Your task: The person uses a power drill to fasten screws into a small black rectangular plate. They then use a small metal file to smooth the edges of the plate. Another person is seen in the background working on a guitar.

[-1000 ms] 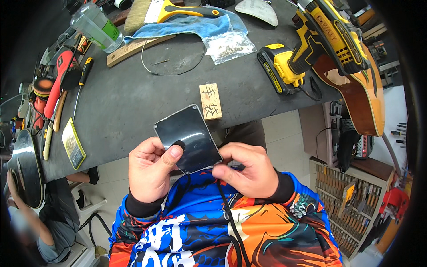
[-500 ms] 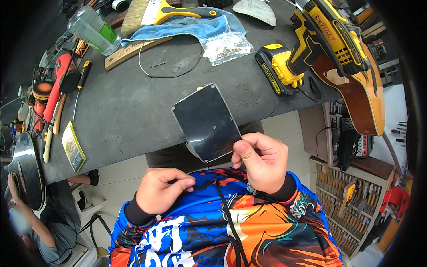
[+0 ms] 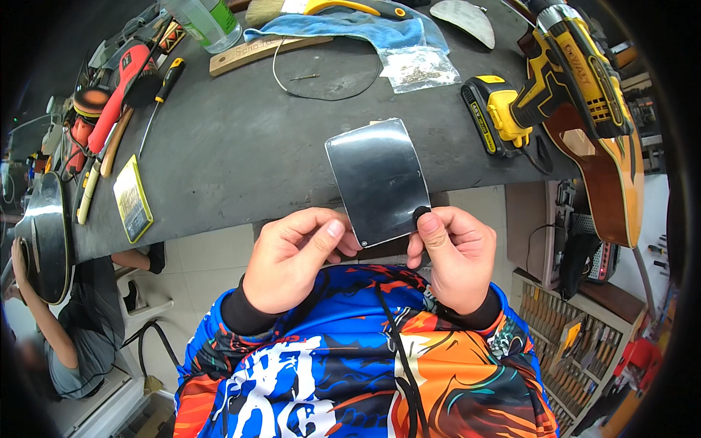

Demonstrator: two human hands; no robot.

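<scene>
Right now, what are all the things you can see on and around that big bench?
Shiny plate: one, dark grey, held up over the bench edge.
Bench: one, dark grey top.
Drill: one, yellow and black, right.
Guitar: one, brown, right edge.
Blue cloth: one, at the back.
Clear bag: one, by the cloth.
Bottle: one, clear green, back left.
Screwdriver: one, black and yellow, left.
Another person: one, lower left.
Left hand: touches the plate's lower corner.
Right hand: pinches the plate's corner.
</scene>
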